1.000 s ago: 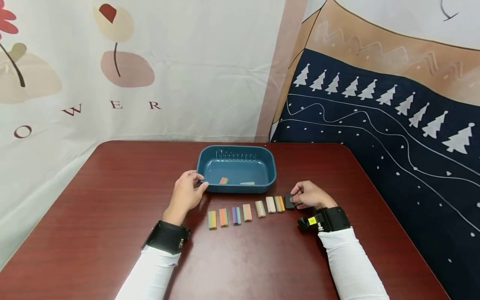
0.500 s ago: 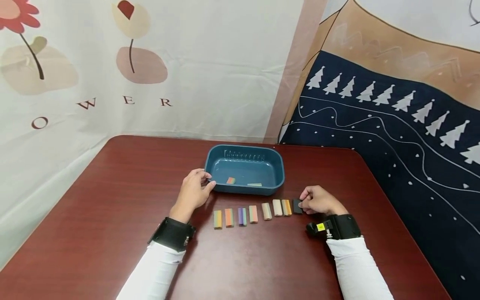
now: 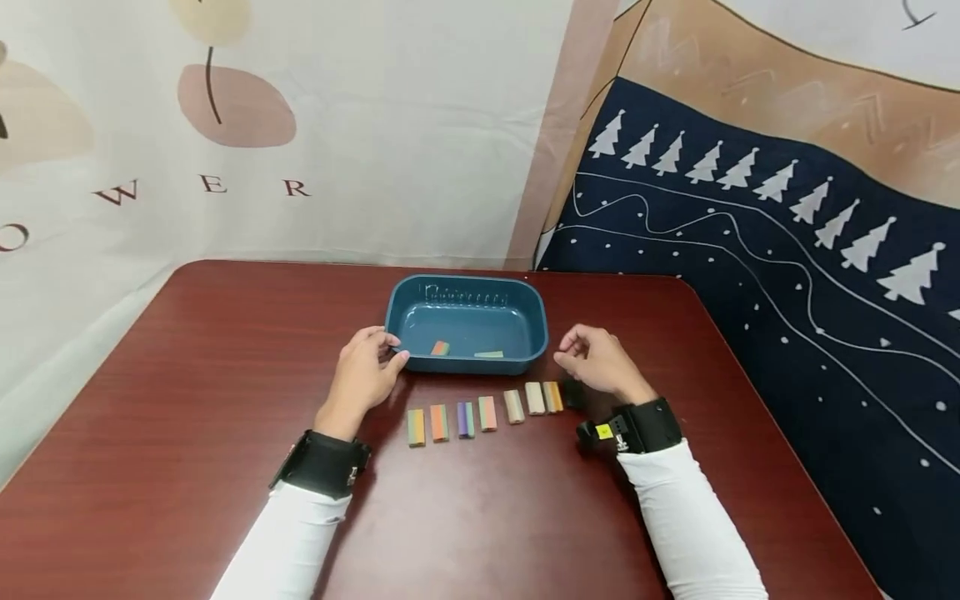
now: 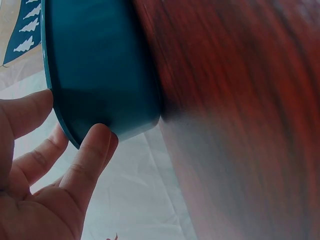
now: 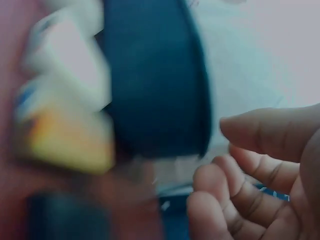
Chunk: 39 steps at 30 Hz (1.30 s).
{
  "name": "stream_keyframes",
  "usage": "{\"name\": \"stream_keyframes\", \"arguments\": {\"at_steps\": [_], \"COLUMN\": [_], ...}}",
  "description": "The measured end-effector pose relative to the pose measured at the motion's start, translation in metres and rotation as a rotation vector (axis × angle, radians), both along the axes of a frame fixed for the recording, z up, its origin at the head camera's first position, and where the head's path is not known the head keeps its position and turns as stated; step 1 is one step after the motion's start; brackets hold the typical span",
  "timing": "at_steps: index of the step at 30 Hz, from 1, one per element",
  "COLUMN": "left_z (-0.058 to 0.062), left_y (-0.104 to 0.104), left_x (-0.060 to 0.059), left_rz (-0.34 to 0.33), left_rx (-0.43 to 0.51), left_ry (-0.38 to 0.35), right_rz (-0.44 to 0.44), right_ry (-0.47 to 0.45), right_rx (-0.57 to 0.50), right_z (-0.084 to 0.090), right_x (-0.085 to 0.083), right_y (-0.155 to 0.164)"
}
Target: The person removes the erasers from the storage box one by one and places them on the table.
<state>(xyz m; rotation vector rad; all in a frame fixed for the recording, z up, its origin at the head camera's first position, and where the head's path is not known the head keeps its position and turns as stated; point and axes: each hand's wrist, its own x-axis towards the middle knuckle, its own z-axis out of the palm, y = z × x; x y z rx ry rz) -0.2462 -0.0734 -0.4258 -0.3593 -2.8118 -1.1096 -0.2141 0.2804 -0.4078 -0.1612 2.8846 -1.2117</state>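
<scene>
My left hand (image 3: 363, 375) pinches the near left corner of the blue plastic bin (image 3: 468, 366). In the left wrist view its thumb and fingers (image 4: 90, 155) lie on either side of the rim. My right hand (image 3: 596, 360) is raised just above the dark block (image 3: 573, 394), its fingers loosely bent with nothing between them. Beside that block, a row of small two-coloured blocks runs leftward, from a yellow-orange one (image 3: 552, 397) past a white one (image 3: 535, 398) to a yellow-green one (image 3: 416, 427). Inside the bin lie an orange-green block (image 3: 440, 348) and a pale one (image 3: 489, 354).
The reddish-brown table (image 3: 225, 400) carries the bin near its far edge, with the block row in front of it. A white printed curtain (image 3: 390, 150) hangs behind, and a navy tree-patterned cloth (image 3: 712, 225) is at the right.
My right hand has let go of the dark block and risen up and away from it. The left hand keeps its hold on the bin's corner. The head view has shifted slightly.
</scene>
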Motion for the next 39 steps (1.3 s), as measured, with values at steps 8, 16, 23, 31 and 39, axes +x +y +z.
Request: {"name": "stream_keyframes", "arguments": {"at_steps": [8,16,23,31,39], "left_z": [0.004,0.003,-0.001,0.002,0.003], "left_y": [0.004,0.001,-0.001,-0.004,-0.004], "left_x": [-0.009,-0.007,-0.001,0.004,0.006], "left_rz": [-0.039,-0.005,0.008,0.027,0.030], "left_rx": [0.018,0.029,0.025,0.016,0.012], "left_ry": [0.000,0.003,0.004,0.006,0.006], "right_rz": [0.209,0.446,0.596,0.636,0.674], "right_ry": [0.176,0.059,-0.223,-0.405,-0.490], "right_rx": [0.153,0.385,0.621,0.726,0.770], "right_z": [0.062,0.083,0.068,0.056,0.049], "right_x": [-0.038,-0.095,-0.126,-0.135,-0.134], "right_y": [-0.036,-0.093,-0.135,-0.161,-0.180]}}
